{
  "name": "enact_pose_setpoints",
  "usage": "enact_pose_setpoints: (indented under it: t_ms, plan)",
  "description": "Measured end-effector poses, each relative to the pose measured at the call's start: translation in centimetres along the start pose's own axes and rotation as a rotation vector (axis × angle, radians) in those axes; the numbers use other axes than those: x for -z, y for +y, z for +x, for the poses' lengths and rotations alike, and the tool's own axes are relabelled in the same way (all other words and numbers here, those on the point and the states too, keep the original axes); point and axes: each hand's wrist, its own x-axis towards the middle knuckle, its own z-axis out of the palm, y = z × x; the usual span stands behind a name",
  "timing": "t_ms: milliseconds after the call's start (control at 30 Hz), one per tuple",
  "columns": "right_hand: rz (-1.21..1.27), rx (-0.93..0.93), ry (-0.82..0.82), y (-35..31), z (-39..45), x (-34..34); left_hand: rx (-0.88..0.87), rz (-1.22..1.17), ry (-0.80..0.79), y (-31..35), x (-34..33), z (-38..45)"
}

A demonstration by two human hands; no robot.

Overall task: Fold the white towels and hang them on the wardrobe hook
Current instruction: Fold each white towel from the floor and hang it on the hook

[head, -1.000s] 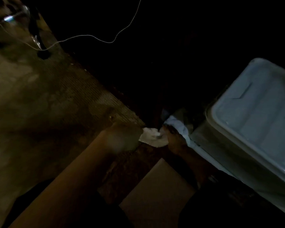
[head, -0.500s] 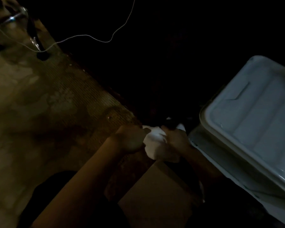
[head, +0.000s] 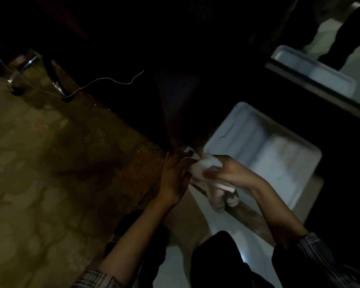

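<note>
Both hands on white towel, dim scene

Right hand point(head: 230, 173) grips bunched white towel point(head: 206, 168) at centre; left hand point(head: 176, 175) pinches its left edge, fingers fairly straight. Pale plastic bin point(head: 264, 154) just right, patterned floor point(head: 50, 163) left.

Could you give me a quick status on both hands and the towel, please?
Left hand touching white towel, grip unclear. Right hand grips the bunched towel, part hanging below. Pale plastic tub close behind. Wardrobe hook not visible; scene dark.
</note>
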Motion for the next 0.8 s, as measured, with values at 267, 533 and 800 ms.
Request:
enact_pose_setpoints:
  t_ms: [267, 533, 800]
  plan:
    - [-0.519, -0.021, 0.640, -7.5, -17.0, 1.5, 0.023, -0.120, -0.145, 19.8, 6.3, -3.6]
    - [-0.489, 0.090, 1.077, -9.0, -32.2, 4.3, -0.148, -0.135, -0.349, 32.3, 7.5, -7.0]
    - [-0.204, -0.106, 1.288, -7.3, -42.1, 4.4, -0.394, 0.161, -0.431, 36.1, 4.8, -10.6]
